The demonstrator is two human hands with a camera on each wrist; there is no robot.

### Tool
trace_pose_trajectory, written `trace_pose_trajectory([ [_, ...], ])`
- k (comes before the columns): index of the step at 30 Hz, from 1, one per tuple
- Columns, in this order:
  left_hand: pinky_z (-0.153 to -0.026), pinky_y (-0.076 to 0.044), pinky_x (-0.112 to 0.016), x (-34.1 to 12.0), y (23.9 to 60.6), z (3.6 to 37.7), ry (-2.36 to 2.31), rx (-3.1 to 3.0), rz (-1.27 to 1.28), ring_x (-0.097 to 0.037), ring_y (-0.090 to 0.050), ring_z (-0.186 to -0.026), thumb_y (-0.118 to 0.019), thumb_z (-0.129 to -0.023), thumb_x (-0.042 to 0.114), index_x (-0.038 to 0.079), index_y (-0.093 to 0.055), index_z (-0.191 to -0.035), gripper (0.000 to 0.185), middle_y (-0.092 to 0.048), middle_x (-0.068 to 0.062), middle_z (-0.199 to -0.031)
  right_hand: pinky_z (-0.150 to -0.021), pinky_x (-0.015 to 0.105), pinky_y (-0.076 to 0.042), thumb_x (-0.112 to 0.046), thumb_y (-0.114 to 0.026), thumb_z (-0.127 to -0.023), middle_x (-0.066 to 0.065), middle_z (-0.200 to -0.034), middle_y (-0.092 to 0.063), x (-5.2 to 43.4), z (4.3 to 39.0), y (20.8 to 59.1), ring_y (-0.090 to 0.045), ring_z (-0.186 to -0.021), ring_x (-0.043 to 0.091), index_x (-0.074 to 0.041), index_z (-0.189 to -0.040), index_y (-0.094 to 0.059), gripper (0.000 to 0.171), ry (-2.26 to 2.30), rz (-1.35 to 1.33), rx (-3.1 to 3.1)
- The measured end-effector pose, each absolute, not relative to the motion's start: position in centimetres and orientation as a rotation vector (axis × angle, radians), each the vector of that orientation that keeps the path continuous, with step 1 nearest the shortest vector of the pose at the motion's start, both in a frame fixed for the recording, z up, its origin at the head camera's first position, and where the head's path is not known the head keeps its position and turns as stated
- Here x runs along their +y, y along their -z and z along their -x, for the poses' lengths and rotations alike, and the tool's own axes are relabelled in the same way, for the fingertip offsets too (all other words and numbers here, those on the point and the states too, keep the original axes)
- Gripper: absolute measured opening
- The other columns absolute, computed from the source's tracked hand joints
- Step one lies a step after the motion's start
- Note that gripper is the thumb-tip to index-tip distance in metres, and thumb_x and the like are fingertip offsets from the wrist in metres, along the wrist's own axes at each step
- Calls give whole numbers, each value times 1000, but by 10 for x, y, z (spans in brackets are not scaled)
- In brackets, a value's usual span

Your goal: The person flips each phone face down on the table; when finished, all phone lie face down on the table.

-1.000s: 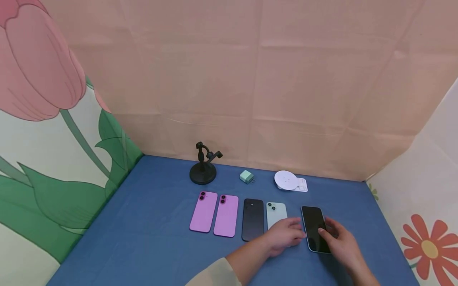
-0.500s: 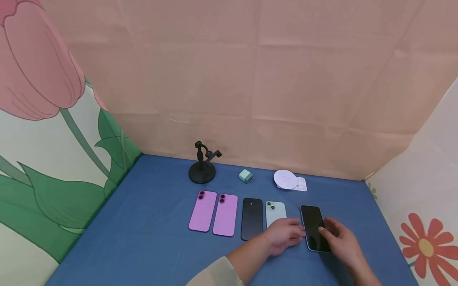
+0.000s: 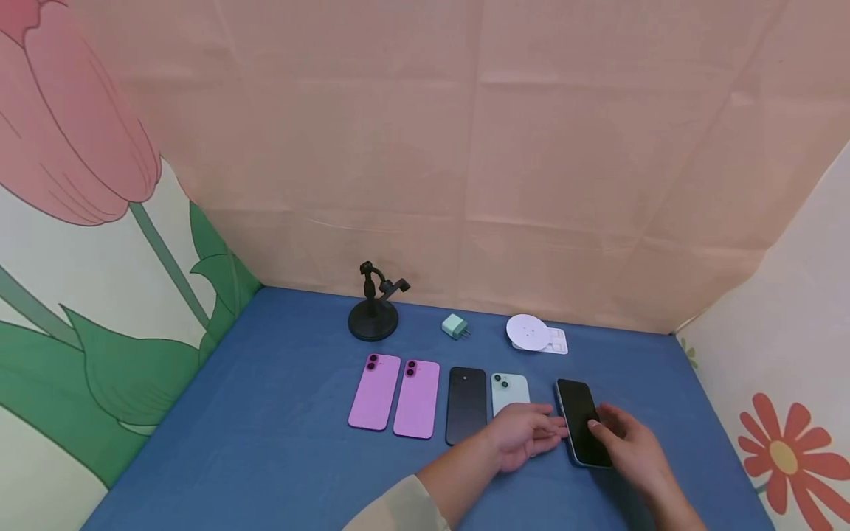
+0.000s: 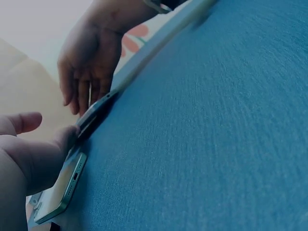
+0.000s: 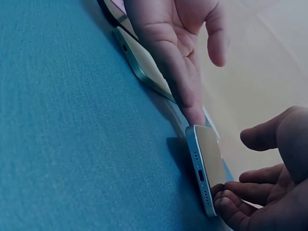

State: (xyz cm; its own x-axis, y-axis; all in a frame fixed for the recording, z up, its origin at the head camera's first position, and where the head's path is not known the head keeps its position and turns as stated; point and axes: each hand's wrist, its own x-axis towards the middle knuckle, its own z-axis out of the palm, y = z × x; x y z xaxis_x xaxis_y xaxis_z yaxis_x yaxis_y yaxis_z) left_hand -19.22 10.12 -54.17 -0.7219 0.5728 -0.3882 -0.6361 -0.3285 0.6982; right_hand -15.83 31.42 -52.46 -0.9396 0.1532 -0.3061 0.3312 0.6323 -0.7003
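Note:
A phone (image 3: 579, 414) lies dark screen up at the right of the row, its left long edge tilted a little off the table. My left hand (image 3: 520, 436) touches that edge with extended fingertips, its thumb held apart in the left wrist view. Along the opposite edge, my right hand (image 3: 629, 448) rests its fingertips; in the right wrist view its thumb (image 5: 262, 137) stays clear of the screen. A shadow shows beneath the tilted phone (image 5: 211, 151). Partly under my left forearm and hand lies a pale mint phone (image 3: 510, 389), camera side up.
Left of these lie a black phone (image 3: 466, 405) and two pink phones (image 3: 375, 392), backs up. Behind them stand a black stand (image 3: 373, 318), a mint charger plug (image 3: 454, 326) and a white disc (image 3: 527, 332) over a white card. A fabric wall closes the back.
My left hand has turned slightly palm-up, its fingertips now at the phone's left edge. That edge has risen a little. The right hand stays nearly in place.

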Motion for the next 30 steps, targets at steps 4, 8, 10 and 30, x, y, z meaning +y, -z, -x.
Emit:
trace_pose_trajectory([
  [4,-107,-51,-43,98,539,194,-2104,1140,97,-32,-65,-125,-60,-96,-8,-12,-42,-150,58,-66,-20,-132,-113,65,-36,-51,-56,-104,34,-154,-42,311,160,524,-42,-140,50,8,-156,-34,82,1204,-408,2611],
  [8,-105,-52,-42,94,535,195,-2117,1137,93,-30,-67,-122,-60,-96,-7,-11,-43,-150,57,-68,-19,-129,-113,65,-37,-57,-57,-102,35,-154,-41,307,160,525,-42,-140,50,10,-155,-34,88,1212,-398,2610],
  [10,-106,-51,-42,92,533,195,-2113,1133,81,-30,-66,-123,-60,-96,-7,-11,-42,-150,57,-68,-19,-130,-112,64,-39,-58,-59,-101,35,-152,-44,306,160,526,-45,-138,49,10,-154,-36,89,1206,-380,2626],
  [30,-102,-54,-40,77,519,195,-2130,1125,8,-26,-68,-119,-59,-99,-5,-10,-44,-150,53,-68,-18,-131,-109,58,-45,-64,-65,-94,27,-147,-55,286,162,529,-52,-136,42,6,-152,-45,93,1297,-242,2608],
])
